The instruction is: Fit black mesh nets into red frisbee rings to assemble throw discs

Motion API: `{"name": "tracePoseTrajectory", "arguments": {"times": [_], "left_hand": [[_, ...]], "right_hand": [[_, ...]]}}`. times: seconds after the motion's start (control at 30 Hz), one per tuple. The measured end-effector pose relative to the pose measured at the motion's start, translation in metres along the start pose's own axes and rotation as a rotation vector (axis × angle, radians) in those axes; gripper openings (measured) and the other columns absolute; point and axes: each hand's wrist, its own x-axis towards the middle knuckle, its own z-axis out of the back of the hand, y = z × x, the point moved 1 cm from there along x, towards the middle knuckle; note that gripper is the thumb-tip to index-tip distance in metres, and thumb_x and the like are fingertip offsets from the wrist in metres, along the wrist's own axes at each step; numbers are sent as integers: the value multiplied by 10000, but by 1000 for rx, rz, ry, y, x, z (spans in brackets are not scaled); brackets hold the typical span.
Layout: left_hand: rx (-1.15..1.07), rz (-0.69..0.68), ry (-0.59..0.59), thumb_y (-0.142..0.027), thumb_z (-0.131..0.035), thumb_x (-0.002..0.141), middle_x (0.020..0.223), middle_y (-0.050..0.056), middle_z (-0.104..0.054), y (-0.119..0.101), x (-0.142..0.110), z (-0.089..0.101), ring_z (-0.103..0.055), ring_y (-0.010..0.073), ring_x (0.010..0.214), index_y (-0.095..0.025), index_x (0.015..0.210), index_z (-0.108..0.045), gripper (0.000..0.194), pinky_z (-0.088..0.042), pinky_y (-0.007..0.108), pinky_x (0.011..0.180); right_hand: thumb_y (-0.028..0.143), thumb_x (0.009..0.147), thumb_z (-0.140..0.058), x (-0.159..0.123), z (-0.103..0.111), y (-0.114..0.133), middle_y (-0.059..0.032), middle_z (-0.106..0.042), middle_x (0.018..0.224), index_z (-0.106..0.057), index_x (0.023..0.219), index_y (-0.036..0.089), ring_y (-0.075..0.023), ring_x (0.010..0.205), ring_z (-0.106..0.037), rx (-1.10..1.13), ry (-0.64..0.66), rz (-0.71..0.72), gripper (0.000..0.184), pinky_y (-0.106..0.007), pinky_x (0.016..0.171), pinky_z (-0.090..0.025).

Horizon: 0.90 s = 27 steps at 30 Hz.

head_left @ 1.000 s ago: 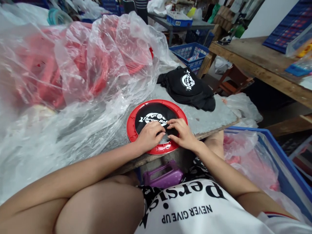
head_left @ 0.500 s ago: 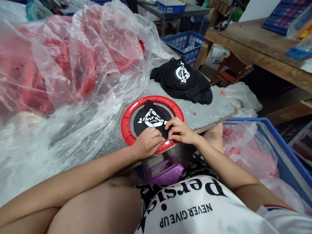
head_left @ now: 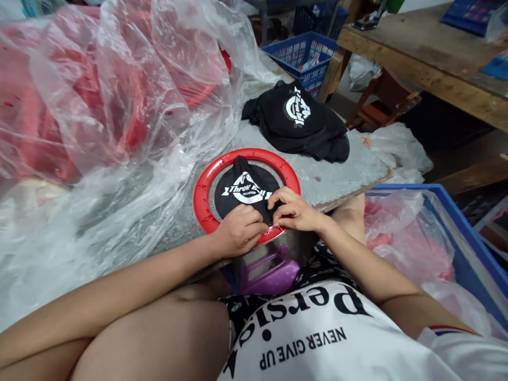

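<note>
A red plastic ring [head_left: 201, 197] lies flat near the table's front edge. Inside it is a round black mesh cloth [head_left: 246, 185] printed with white "Throw Ball" lettering, its far edge drawn up to a point by the rim. My left hand [head_left: 241, 229] has its fingers closed at the ring's near rim, pinching the cloth's edge. Opposite it, my right hand [head_left: 296, 210] pinches the same edge, fingers curled, just right of the left fingertips. The exact bit between the fingertips is too small to make out. Beyond the ring rests a pile of black printed cloths [head_left: 296, 121].
Clear plastic bags of red rings [head_left: 130, 106] cover the table's left side. A blue-rimmed bin [head_left: 456, 211] with bagged pink-red parts stands at my right. A purple plastic stool [head_left: 273, 275] sits under the table edge. Behind are a blue crate [head_left: 297, 55] and a wooden table [head_left: 416, 47].
The view has tilted slightly downward, so the background sits higher in the picture. Both hands stay at the near rim with almost the same grip; the cloth's near part looks slightly more bunched.
</note>
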Motion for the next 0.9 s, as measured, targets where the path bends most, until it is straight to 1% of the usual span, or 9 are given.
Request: {"name": "tracePoseTrajectory", "arguments": {"times": [0.2, 0.37, 0.47, 0.63, 0.73, 0.77, 0.83, 0.9], "left_hand": [[40, -31, -19, -177, -500, 954, 826, 63, -653, 0, 1, -2, -533, 184, 768, -173, 947, -695, 195, -418, 357, 712], [63, -66, -25, -158, -495, 949, 830, 66, -638, 0, 0, -2, -524, 187, 772, -162, 968, -686, 192, -415, 352, 710], [77, -74, -15, -156, -490, 950, 808, 58, -617, 0, 1, -3, -507, 187, 761, -161, 976, -684, 196, -404, 350, 708], [102, -79, 3, -152, -492, 944, 781, 54, -581, -1, 3, -5, -470, 190, 745, -158, 914, -679, 189, -387, 350, 700], [113, -80, -1, -153, -488, 941, 776, 53, -572, -1, 2, -6, -460, 194, 746, -162, 903, -674, 190, -383, 353, 696], [112, -81, -13, -153, -485, 940, 776, 53, -571, -1, 2, -6, -460, 195, 748, -163, 905, -673, 192, -385, 355, 695], [103, -86, -36, -157, -476, 936, 785, 59, -576, -2, 0, -7, -470, 198, 761, -163, 916, -674, 200, -400, 360, 709], [76, -67, -37, -179, -479, 934, 806, 67, -589, -1, 0, -8, -488, 199, 779, -170, 911, -678, 200, -425, 368, 739]], "right_hand": [[356, 965, -634, -1, -1, -2, -73, -626, 1053, -721, 787, 210, -224, 1028, -544, -6, -24, 53, 246, -408, 916, -442], [336, 959, -649, -1, -2, -3, -74, -607, 1027, -720, 799, 198, -221, 1016, -533, 6, -36, 91, 222, -396, 893, -444], [330, 962, -644, 2, 0, -2, -70, -593, 997, -717, 799, 193, -217, 1003, -534, 1, -9, 86, 225, -399, 900, -439], [310, 951, -656, 2, 3, -4, -67, -594, 996, -715, 798, 193, -224, 1026, -547, -10, 80, 65, 201, -423, 937, -422], [293, 946, -659, 2, 3, -3, -75, -615, 1036, -715, 799, 194, -235, 1062, -561, -13, 110, 50, 185, -450, 961, -421], [291, 942, -665, 5, 5, 1, -82, -624, 1068, -716, 812, 194, -241, 1085, -565, 4, 95, 50, 170, -462, 976, -423], [290, 938, -672, 15, 12, 20, -96, -638, 1125, -718, 886, 197, -246, 1116, -577, 78, 4, 57, 117, -473, 994, -442], [292, 951, -652, 31, 26, 53, -99, -654, 1105, -707, 993, 206, -233, 1081, -607, 200, -150, 77, 110, -451, 966, -488]]}}
